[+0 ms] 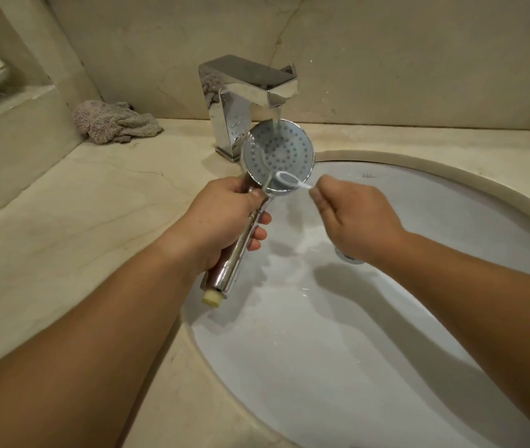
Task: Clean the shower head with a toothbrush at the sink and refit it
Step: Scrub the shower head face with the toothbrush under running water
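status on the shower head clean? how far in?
Done: the shower head is off its hose and at the sink, with the faucet running onto its face. In hand: the left hand grips its handle while the right hand pinches the toothbrush against the lower face. Left: finishing the scrub and rinse, then refitting. How clean the nozzles are can't be judged.
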A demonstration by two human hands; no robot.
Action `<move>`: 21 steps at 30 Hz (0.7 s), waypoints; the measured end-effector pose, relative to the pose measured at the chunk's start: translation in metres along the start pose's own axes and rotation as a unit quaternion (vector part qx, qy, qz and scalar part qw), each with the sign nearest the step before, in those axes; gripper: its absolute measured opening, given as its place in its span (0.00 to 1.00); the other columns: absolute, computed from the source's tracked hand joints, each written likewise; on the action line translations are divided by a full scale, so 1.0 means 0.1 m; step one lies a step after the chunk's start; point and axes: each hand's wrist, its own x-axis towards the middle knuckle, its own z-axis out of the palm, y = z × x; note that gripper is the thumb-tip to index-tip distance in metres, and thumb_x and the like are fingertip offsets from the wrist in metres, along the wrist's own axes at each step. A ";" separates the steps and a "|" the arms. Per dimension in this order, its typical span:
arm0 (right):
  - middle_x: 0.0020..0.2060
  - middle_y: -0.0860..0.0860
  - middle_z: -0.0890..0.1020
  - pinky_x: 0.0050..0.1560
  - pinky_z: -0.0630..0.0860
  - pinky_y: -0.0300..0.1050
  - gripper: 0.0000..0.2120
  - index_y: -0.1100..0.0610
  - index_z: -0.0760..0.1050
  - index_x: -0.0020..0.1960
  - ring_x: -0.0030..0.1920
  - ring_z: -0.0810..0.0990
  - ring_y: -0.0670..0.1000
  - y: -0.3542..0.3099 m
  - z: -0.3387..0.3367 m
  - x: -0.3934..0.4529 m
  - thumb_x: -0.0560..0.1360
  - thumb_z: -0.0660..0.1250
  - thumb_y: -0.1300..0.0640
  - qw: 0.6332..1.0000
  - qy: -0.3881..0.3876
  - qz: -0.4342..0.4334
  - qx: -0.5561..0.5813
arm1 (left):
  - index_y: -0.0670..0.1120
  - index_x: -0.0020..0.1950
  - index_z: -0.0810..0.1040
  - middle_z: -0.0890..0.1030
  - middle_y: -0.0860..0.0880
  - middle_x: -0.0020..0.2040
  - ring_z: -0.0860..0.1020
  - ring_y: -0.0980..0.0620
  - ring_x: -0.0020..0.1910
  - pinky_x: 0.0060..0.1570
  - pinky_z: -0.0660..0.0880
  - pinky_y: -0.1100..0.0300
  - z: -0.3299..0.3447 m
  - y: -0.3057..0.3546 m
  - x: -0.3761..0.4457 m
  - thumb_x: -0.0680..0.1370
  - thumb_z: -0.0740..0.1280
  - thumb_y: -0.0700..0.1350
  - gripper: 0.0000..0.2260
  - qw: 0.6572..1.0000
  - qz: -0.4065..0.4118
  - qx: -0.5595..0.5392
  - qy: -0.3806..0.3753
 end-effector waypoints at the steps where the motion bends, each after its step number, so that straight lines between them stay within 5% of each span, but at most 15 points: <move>1: 0.27 0.45 0.65 0.31 0.61 0.47 0.14 0.51 0.59 0.42 0.30 0.67 0.58 0.04 0.00 0.01 0.82 0.48 0.44 1.000 0.009 0.022 0.010 | 0.44 0.52 0.81 0.82 0.42 0.38 0.79 0.50 0.29 0.29 0.78 0.57 0.00 0.01 0.00 0.83 0.63 0.43 0.07 1.000 -0.001 -0.002 0.000; 4: 0.26 0.47 0.67 0.31 0.60 0.48 0.14 0.52 0.60 0.42 0.30 0.67 0.59 0.12 -0.03 0.05 0.83 0.50 0.46 0.996 0.037 0.071 0.029 | 0.43 0.52 0.80 0.81 0.42 0.38 0.78 0.49 0.28 0.28 0.78 0.57 0.00 0.01 0.00 0.83 0.63 0.42 0.07 1.000 -0.002 -0.008 0.000; 7: 0.28 0.47 0.66 0.30 0.65 0.47 0.14 0.51 0.60 0.41 0.28 0.67 0.58 0.00 -0.01 0.00 0.81 0.48 0.45 1.000 0.015 -0.016 0.007 | 0.44 0.52 0.81 0.82 0.42 0.38 0.79 0.48 0.29 0.29 0.78 0.56 0.00 0.01 0.00 0.83 0.63 0.43 0.07 1.000 -0.001 -0.001 -0.003; 11: 0.26 0.45 0.65 0.31 0.60 0.48 0.13 0.50 0.58 0.41 0.30 0.67 0.59 0.06 -0.05 0.13 0.83 0.51 0.47 0.997 0.030 0.071 0.028 | 0.45 0.52 0.80 0.81 0.42 0.38 0.78 0.48 0.29 0.30 0.78 0.56 0.00 0.00 0.00 0.83 0.63 0.43 0.07 1.000 0.001 0.000 -0.005; 14: 0.27 0.43 0.63 0.30 0.57 0.45 0.12 0.48 0.58 0.42 0.29 0.65 0.57 -0.07 -0.06 0.11 0.82 0.49 0.45 1.000 0.005 -0.010 -0.016 | 0.45 0.52 0.81 0.82 0.43 0.37 0.79 0.49 0.29 0.30 0.78 0.56 0.01 -0.01 0.01 0.83 0.63 0.44 0.07 1.000 0.010 0.017 0.000; 18: 0.30 0.49 0.68 0.32 0.60 0.48 0.11 0.47 0.57 0.43 0.32 0.67 0.59 -0.14 -0.16 0.25 0.82 0.50 0.45 0.998 0.030 0.052 -0.004 | 0.47 0.51 0.81 0.81 0.45 0.36 0.78 0.49 0.28 0.30 0.78 0.56 0.04 -0.04 0.01 0.83 0.63 0.44 0.07 0.999 0.025 0.033 -0.005; 21: 0.29 0.46 0.66 0.28 0.56 0.45 0.10 0.44 0.55 0.41 0.30 0.66 0.57 -0.30 -0.12 0.20 0.80 0.53 0.47 0.998 0.002 -0.025 -0.049 | 0.49 0.52 0.81 0.82 0.45 0.35 0.79 0.49 0.29 0.31 0.78 0.56 0.03 -0.04 0.02 0.83 0.63 0.44 0.07 0.999 0.028 0.037 -0.006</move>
